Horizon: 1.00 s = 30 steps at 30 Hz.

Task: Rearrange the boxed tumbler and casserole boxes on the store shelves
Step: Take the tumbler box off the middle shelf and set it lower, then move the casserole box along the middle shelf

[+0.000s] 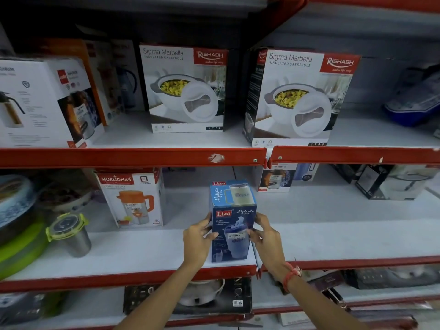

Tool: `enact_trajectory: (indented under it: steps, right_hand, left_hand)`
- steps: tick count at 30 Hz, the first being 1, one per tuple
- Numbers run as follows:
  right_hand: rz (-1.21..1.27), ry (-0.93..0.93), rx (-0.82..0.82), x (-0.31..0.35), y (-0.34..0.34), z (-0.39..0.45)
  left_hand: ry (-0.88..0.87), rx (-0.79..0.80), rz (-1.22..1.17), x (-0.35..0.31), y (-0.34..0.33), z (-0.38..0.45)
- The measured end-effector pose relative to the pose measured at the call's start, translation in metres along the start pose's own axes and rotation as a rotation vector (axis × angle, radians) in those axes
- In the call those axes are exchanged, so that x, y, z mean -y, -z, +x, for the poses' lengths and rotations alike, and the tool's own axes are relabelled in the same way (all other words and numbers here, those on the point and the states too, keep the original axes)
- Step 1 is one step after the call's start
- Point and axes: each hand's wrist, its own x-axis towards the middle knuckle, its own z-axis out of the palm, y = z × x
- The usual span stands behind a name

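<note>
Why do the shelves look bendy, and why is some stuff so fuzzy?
Head view: the wide lens curves the red shelf edge and tilts things near the sides. The middle is sharp: the blue box between the left hand and right hand, and the casserole boxes. The edges smear, like the blue dish on the right. The top is dark.

Both forearms reach up from six o'clock, converging toward centre. Left hand (198,236) sits at nine o'clock of the gap, fingers curled inward, thumb forward. Right hand (264,232) mirrors it at three o'clock, fingers clasped inward, a red thread at its wrist.
</note>
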Motion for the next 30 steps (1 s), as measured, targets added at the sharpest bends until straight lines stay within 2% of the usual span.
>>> enact_trajectory:
  steps: [5, 8, 12, 15, 19, 22, 24, 27, 30]
  right_hand:
    - [-0.096, 0.019, 0.050, 0.005, 0.007, 0.005]
    - [-0.224, 0.145, 0.042, 0.019, 0.022, 0.008]
    - [-0.255, 0.314, 0.000, 0.051, 0.054, 0.018]
    - [-0.158, 0.393, -0.076, 0.083, 0.080, 0.030]
    - [-0.050, 0.498, -0.317, 0.125, 0.120, 0.052]
    - [-0.035, 0.483, -0.473, 0.144, 0.149, 0.075]
    - [-0.078, 0.453, -0.557, 0.147, 0.165, 0.092]
    - [-0.039, 0.380, -0.621, 0.146, 0.186, 0.111]
    - [0.034, 0.211, -0.535, 0.139, 0.202, 0.132]
  left_hand:
    - [0.030, 0.123, 0.161, -0.004, 0.010, 0.005]
    - [0.003, 0.163, 0.403, -0.019, 0.024, 0.011]
    - [-0.069, 0.147, 0.504, -0.060, 0.045, 0.019]
    - [-0.135, 0.090, 0.467, -0.099, 0.053, 0.024]
    - [-0.379, 0.076, 0.288, -0.157, 0.049, 0.035]
    - [-0.496, 0.050, 0.137, -0.194, 0.039, 0.047]
    - [-0.508, 0.014, 0.042, -0.211, 0.031, 0.058]
    - [-0.524, -0.028, 0.024, -0.227, 0.016, 0.079]
    - [-0.430, 0.034, 0.088, -0.233, -0.002, 0.109]
